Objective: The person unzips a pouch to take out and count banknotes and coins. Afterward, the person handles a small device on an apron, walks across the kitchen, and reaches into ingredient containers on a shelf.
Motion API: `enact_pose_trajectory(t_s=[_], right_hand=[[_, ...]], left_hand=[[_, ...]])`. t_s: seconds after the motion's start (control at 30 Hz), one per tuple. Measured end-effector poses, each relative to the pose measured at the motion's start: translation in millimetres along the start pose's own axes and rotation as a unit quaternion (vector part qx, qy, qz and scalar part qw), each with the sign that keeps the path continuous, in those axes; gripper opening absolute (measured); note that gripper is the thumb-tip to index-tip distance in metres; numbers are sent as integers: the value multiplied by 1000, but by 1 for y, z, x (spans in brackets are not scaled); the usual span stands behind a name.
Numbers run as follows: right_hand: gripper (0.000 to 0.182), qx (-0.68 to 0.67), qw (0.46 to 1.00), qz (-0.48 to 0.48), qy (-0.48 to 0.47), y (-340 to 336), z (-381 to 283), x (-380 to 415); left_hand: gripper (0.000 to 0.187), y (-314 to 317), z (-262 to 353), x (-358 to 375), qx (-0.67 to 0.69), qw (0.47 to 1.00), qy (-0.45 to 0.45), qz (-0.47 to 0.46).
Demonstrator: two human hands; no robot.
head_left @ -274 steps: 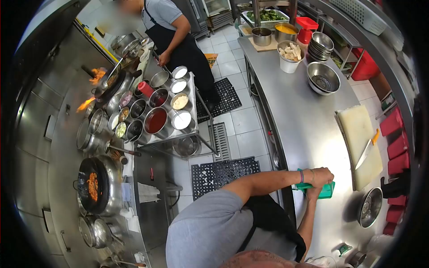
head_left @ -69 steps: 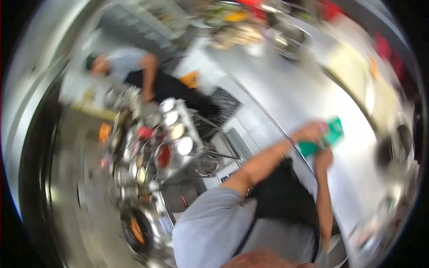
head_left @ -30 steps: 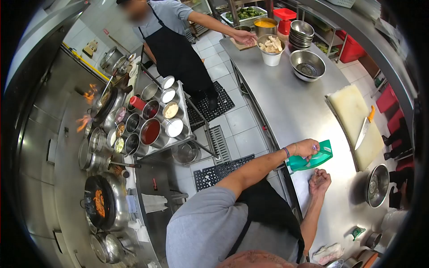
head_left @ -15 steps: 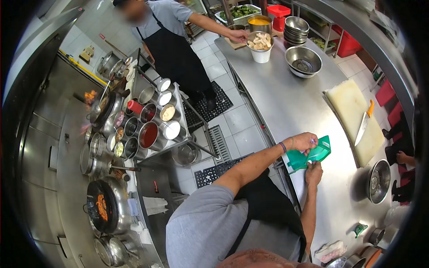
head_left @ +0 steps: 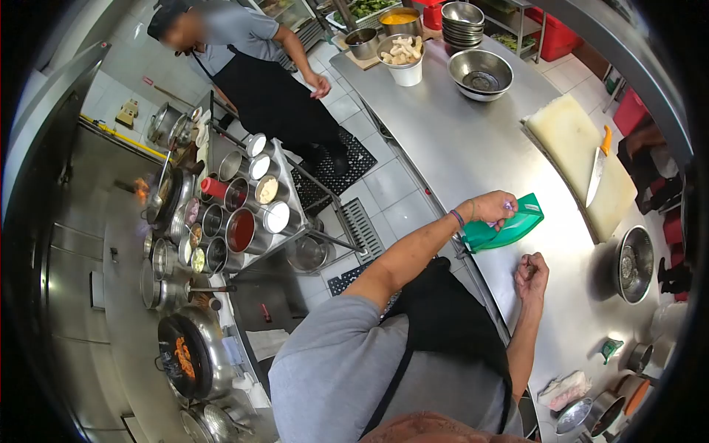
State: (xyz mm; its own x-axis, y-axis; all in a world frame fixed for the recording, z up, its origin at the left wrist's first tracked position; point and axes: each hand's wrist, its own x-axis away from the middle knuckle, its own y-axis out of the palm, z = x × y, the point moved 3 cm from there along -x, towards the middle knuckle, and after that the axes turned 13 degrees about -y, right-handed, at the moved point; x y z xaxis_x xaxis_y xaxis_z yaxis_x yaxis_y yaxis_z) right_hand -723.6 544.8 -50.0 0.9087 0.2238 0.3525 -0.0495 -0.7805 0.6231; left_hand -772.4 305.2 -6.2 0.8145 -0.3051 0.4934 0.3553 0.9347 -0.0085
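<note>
My left hand [head_left: 493, 209], with bands at the wrist, is closed on the upper side of a green plastic bag [head_left: 524, 215] lying at the steel table's near edge. Bits of something purple show at its fingers, too small to name. My right hand [head_left: 532, 277] is apart from the bag, just nearer to me, above the steel. Its fingers are curled in, and whether anything is inside them is hidden. Beyond the bag lies a white cutting board [head_left: 572, 159], with an orange-handled knife [head_left: 597, 173] on it.
A metal bowl [head_left: 634, 264] stands right of my right hand. At the far end are another bowl [head_left: 480, 74], a white tub [head_left: 406, 74] of pale pieces and stacked bowls [head_left: 462, 26]. A co-worker [head_left: 258, 88] stands across the aisle. Sauce pots [head_left: 244, 230] and a wok [head_left: 177, 354] are left.
My right hand has let go of the bag's near edge and drawn back, its fingers curled. The co-worker's hand has left the white tub. The whole view has shifted a little.
</note>
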Motion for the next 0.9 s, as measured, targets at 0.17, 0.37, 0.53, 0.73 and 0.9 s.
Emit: enact_pose_trajectory(t_s=[0.17,0.37,0.53,0.73,0.9], right_hand=[[14,-47,999,5,4,-22,14,-3],[6,11,999,15,-34,-8,10,11],[23,40,999,-16,19,16,-5,18],[23,429,875,-77,-209,55,20,-14],[20,642,714,-82,-267,74,44,-31]], left_hand=[[13,2,1,-1,-6,1000,1,-6],[19,-10,-13,-4,9,1000,1,-28],[9,-9,-3,1,-8,999,-16,-49],[9,-7,-6,1,-4,996,-28,-84],[8,-10,3,8,-33,995,-26,-89]])
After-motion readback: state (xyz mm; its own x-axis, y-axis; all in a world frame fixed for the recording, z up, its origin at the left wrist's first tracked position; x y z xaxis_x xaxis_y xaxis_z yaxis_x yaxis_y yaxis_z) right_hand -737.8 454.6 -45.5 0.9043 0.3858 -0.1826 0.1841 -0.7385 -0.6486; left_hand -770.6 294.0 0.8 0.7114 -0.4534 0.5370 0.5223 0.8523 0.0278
